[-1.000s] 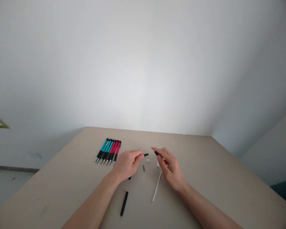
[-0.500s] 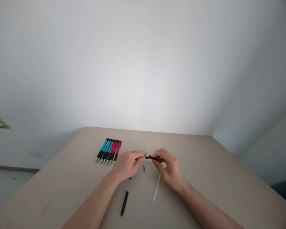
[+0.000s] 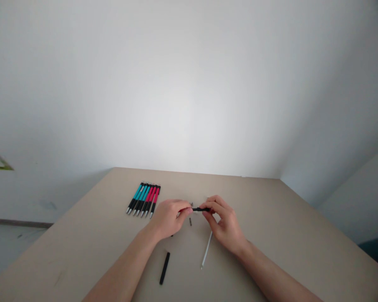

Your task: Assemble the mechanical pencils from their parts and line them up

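My left hand (image 3: 170, 217) pinches a pen barrel, mostly covered by the fingers, with a trace of red showing under them. Out of that grip toward the right runs a black pen part (image 3: 198, 209). The thumb and fingers of my right hand (image 3: 224, 223) close on its other end, which looks like a black clip piece. The two pieces meet in line between the hands. Below my right hand a thin white ink refill (image 3: 206, 251) lies on the table. A small dark metal piece (image 3: 190, 222) rests under the gap between the hands.
A row of several turquoise and red pens (image 3: 143, 199) with black grips lies at the left back of the table (image 3: 258, 201). Nearer me is a black grip sleeve (image 3: 164, 268). The white wall (image 3: 189, 84) rises behind the table.
The black piece in my right hand has turned from crooked to straight in line with the part from my left hand. Both hands stay nearly in place.
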### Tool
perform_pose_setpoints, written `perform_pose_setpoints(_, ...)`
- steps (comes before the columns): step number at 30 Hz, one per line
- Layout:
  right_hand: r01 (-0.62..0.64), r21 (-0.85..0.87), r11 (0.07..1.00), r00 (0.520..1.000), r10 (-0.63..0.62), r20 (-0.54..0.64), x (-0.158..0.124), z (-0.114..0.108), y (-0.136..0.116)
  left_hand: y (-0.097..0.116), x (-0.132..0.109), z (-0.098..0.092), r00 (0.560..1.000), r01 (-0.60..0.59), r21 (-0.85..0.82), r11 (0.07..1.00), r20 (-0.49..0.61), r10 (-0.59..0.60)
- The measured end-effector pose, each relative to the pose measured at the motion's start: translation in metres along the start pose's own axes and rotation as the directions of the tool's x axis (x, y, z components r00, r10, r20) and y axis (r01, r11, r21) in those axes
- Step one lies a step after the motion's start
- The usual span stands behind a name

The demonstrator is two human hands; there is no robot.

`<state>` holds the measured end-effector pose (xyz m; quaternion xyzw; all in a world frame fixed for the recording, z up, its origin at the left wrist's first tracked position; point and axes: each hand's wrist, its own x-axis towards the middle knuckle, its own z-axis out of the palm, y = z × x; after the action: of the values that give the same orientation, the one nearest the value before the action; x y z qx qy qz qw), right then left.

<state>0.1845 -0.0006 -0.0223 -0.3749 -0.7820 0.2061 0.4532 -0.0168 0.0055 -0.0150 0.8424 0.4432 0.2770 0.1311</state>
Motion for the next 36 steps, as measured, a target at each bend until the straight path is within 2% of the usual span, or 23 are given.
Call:
perform_pose_setpoints(8, -0.002, -0.027, 1.0, 1.0, 0.002, -0.009, 0.0, -0.001, -0.002, 0.002, -0.001, -0.002, 1.0, 0.021, 0.012, 1.0, 0.009, -0.021)
perform_pose_setpoints(12, -0.136, -0.098, 0.986, 0.987, 0.127, -0.096, 0.0, -0.001, 0.006, -0.002, -0.001, 0.001, 0.997, 0.052, -0.021, 0.998, -0.062, -0.053)
perform_pose_setpoints(14, -0.187, -0.133, 0.973, 0.98, 0.174, -0.099, 0.0, -0.001, 0.009, -0.004, -0.001, 0.004, 0.991, 0.062, -0.053, 0.997, -0.118, -0.068)
perform_pose_setpoints(16, -0.167, -0.156, 0.973, 0.986, 0.168, -0.012, -0.001, -0.001, 0.008, -0.006, 0.0, 0.006, 0.983, 0.054, -0.088, 0.995, -0.17, -0.068)
perform_pose_setpoints(18, -0.084, -0.15, 0.985, 0.983, 0.106, 0.149, -0.002, 0.001, 0.003, -0.006, 0.001, 0.008, 0.977, 0.023, -0.117, 0.993, -0.208, -0.047)
perform_pose_setpoints(21, 0.027, -0.135, 0.991, 0.931, 0.024, 0.364, -0.004, 0.004, -0.008, -0.006, 0.001, 0.007, 0.974, -0.03, -0.15, 0.988, -0.228, -0.005)
perform_pose_setpoints(24, 0.077, -0.16, 0.984, 0.902, -0.001, 0.431, -0.004, 0.004, -0.013, -0.005, 0.001, 0.007, 0.982, -0.029, -0.178, 0.984, -0.189, -0.005)
perform_pose_setpoints(27, 0.04, -0.2, 0.979, 0.918, 0.043, 0.394, -0.002, 0.003, -0.01, -0.005, 0.0, 0.006, 0.992, -0.031, -0.188, 0.982, -0.127, 0.008)
perform_pose_setpoints(30, -0.047, -0.214, 0.976, 0.959, 0.103, 0.262, -0.001, 0.002, -0.006, -0.005, -0.001, 0.007, 0.996, -0.038, -0.199, 0.979, -0.09, 0.021)
perform_pose_setpoints(32, -0.097, -0.207, 0.973, 0.97, 0.139, 0.199, -0.001, 0.003, -0.003, -0.003, -0.001, 0.007, 0.997, -0.033, -0.197, 0.98, -0.07, 0.019)
perform_pose_setpoints(36, -0.151, -0.173, 0.973, 0.96, 0.187, 0.21, -0.001, 0.006, -0.001, 0.002, 0.0, 0.006, 0.998, -0.057, -0.16, 0.986, 0.003, 0.058)
